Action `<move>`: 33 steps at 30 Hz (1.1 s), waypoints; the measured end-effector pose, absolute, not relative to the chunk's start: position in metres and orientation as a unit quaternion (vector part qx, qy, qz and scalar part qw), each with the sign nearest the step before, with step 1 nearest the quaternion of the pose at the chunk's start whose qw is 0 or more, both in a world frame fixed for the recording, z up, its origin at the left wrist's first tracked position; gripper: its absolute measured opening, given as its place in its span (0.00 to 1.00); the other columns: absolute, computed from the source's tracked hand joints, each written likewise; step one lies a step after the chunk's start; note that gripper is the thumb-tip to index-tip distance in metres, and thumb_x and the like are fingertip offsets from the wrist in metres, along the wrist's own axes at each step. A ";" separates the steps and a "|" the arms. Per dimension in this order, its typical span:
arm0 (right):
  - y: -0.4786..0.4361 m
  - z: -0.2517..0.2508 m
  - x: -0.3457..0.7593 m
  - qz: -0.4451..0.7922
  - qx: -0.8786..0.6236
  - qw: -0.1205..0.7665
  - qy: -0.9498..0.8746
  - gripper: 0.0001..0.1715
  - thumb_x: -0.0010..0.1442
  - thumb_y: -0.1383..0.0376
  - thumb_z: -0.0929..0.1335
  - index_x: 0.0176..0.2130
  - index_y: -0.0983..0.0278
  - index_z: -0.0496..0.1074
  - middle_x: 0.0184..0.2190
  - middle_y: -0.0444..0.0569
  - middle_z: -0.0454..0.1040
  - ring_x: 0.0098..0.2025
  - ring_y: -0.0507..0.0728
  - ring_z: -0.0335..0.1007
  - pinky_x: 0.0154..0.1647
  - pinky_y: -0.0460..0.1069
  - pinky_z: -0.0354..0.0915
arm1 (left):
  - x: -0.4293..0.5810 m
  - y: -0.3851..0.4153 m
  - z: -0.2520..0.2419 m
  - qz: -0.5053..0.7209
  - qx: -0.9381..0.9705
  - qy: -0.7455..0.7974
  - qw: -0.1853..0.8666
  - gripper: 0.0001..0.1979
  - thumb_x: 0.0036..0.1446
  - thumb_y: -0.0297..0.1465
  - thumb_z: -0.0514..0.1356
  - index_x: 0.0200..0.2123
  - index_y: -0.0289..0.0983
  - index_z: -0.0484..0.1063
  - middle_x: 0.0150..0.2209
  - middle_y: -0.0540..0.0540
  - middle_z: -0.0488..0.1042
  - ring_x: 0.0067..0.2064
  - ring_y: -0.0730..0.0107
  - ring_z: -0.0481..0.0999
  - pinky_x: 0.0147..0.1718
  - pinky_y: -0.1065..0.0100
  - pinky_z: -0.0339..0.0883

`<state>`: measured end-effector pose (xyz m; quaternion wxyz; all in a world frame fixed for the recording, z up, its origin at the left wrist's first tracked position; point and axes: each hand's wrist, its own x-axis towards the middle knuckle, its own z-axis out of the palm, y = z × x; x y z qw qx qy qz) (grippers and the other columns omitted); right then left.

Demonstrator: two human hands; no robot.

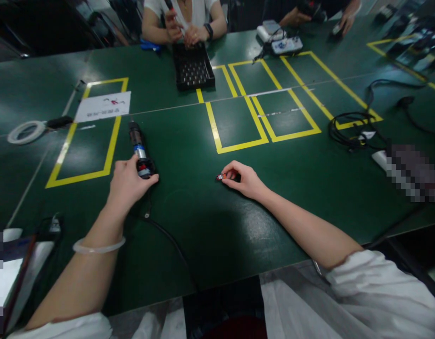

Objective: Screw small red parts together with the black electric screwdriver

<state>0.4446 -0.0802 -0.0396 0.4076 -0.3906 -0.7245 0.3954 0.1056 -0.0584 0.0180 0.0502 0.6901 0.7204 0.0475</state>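
Observation:
My left hand is closed around the rear end of an electric screwdriver, whose tip points away from me. The tool is low over the green table or lying on it; I cannot tell which. A black cord runs near it toward the table's front edge. To the right, my right hand pinches a tiny red and silver piece between thumb and fingertips, close to the tabletop. That piece is too small to name.
Yellow tape rectangles mark the green table. Across from me, a co-worker's hands are above a black tray of small parts. A printed sheet and white ring lie left; coiled cable lies right.

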 end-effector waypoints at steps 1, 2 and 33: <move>-0.080 -0.040 0.444 0.396 -0.391 0.410 -0.723 0.07 0.59 0.68 0.70 0.40 0.63 0.71 0.33 0.45 0.74 0.33 0.51 0.70 0.35 0.48 0.66 | 0.120 -0.061 0.017 0.046 0.694 0.716 0.050 0.39 0.54 0.48 0.61 0.63 0.33 0.59 0.50 0.36 0.64 0.55 0.48 0.67 0.53 0.49 0.69; -0.080 -0.040 0.444 0.395 -0.392 0.412 -0.722 0.08 0.59 0.68 0.70 0.41 0.63 0.71 0.33 0.45 0.74 0.33 0.51 0.70 0.35 0.47 0.66 | 0.134 -0.063 0.016 0.044 0.699 0.713 0.046 0.38 0.54 0.47 0.61 0.63 0.34 0.60 0.51 0.35 0.64 0.55 0.47 0.68 0.52 0.50 0.70; -0.081 -0.036 0.447 0.281 -0.430 0.400 -0.759 0.05 0.62 0.67 0.69 0.40 0.64 0.75 0.35 0.49 0.74 0.35 0.54 0.71 0.38 0.49 0.67 | 0.262 -0.100 0.005 0.073 0.818 0.570 0.039 0.41 0.56 0.41 0.62 0.67 0.29 0.55 0.54 0.34 0.67 0.52 0.49 0.71 0.50 0.56 0.69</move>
